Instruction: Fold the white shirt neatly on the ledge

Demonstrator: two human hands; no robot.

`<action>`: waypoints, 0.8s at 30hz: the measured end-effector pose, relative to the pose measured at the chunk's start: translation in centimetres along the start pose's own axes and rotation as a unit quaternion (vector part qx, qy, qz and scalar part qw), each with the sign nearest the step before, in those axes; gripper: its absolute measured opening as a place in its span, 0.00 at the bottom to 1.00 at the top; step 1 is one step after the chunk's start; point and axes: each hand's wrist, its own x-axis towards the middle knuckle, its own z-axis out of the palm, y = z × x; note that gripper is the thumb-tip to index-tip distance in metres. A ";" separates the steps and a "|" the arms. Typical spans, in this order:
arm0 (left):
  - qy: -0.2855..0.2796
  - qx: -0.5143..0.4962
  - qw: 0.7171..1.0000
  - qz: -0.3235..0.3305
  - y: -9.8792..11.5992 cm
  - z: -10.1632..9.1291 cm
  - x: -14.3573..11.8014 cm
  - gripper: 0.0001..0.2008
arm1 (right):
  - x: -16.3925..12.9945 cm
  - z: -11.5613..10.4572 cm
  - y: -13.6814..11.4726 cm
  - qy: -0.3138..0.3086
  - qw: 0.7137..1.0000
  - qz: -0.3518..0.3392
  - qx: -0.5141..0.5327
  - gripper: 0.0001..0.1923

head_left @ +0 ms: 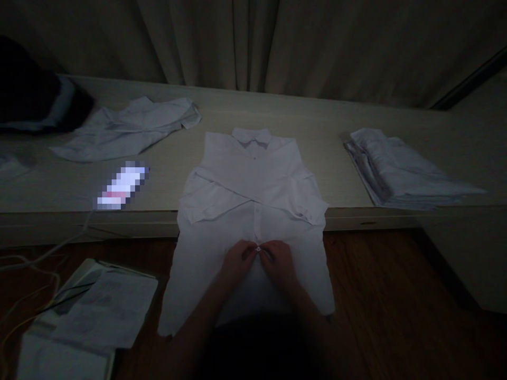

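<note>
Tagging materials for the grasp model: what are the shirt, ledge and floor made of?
Shirt: thin white woven cloth, probably cotton, matte; it creases and drapes over the edge. Ledge: pale wood-look laminate, faint grain lines. Floor: dark reddish wood or laminate with slight sheen. Dim light leaves all three open.

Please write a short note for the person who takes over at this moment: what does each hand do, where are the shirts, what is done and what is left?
Left hand and right hand: both pinch the front placket of the white shirt at one button, fingers closed on the cloth.
The shirt lies face up, its collar on the ledge, its hem hanging over the edge toward the person; both sleeves are crossed over the chest.
Done: folded stack of shirts to the right on the ledge.
Left: this button and any below it, which the hands hide; one crumpled shirt lies to the left on the ledge.
</note>
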 end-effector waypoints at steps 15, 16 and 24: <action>0.000 0.001 1.000 -0.025 0.1 0.1 -0.1 0.10 | -0.2 0.1 0.2 0.018 1.000 -0.022 -0.008 0.06; 0.002 0.002 1.000 -0.029 0.2 0.1 -0.2 0.11 | -0.2 0.1 0.2 0.019 1.000 -0.022 -0.009 0.06; 0.006 0.007 0.999 -0.043 0.2 0.2 -0.1 0.12 | -0.3 0.3 0.3 0.008 1.000 -0.020 -0.022 0.07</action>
